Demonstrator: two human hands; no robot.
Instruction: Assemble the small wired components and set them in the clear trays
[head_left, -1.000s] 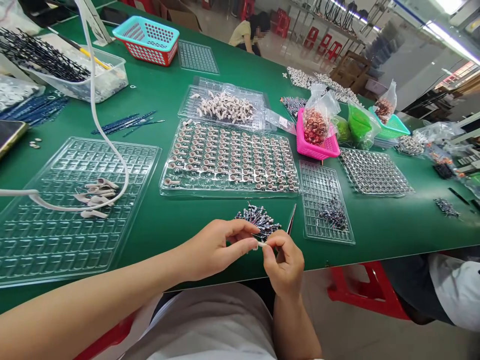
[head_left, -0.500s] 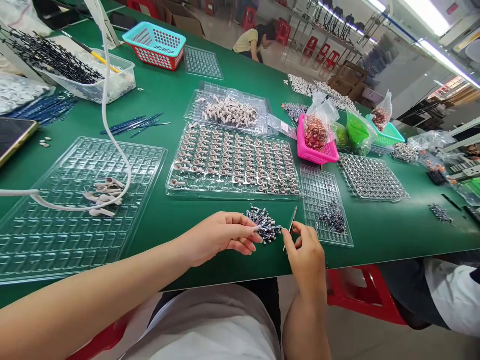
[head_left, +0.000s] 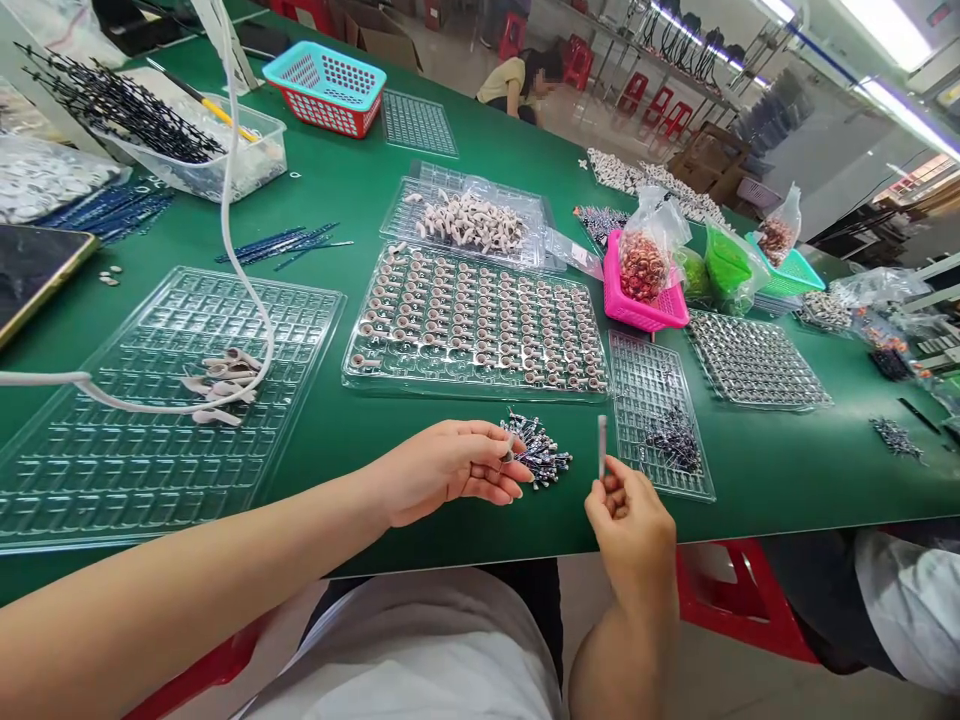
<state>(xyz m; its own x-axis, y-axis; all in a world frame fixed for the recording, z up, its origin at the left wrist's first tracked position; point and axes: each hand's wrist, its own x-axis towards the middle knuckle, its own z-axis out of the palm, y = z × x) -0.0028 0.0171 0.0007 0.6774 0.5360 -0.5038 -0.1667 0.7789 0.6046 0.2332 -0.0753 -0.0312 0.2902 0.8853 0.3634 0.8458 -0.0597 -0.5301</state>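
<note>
My left hand (head_left: 465, 462) pinches a small pale plastic piece (head_left: 511, 450) between thumb and fingertips; most of the piece is hidden. Just beyond those fingers lies a pile of small dark-and-silver parts (head_left: 547, 455) on the green table. On the right, my right hand (head_left: 634, 510) is closed around slim metal tweezers (head_left: 602, 445), which point up and away from me, apart from the pile. Behind both hands sits a clear tray (head_left: 450, 372) filled with rows of pale, round-headed pieces, with a few slots bare near its front left.
A clear tray (head_left: 112, 480) with several pale pieces and a white cable (head_left: 229, 200) across it lies left. Loose pale pieces (head_left: 472, 222) fill a tray behind. On the right are a small tray (head_left: 637, 400) with dark parts, a pink basket (head_left: 649, 315) and a metallic-looking tray (head_left: 757, 360).
My right hand has moved right, away from the pile and my left hand, and the tweezers have turned more upright. My left hand keeps its pinch. The view has shifted slightly.
</note>
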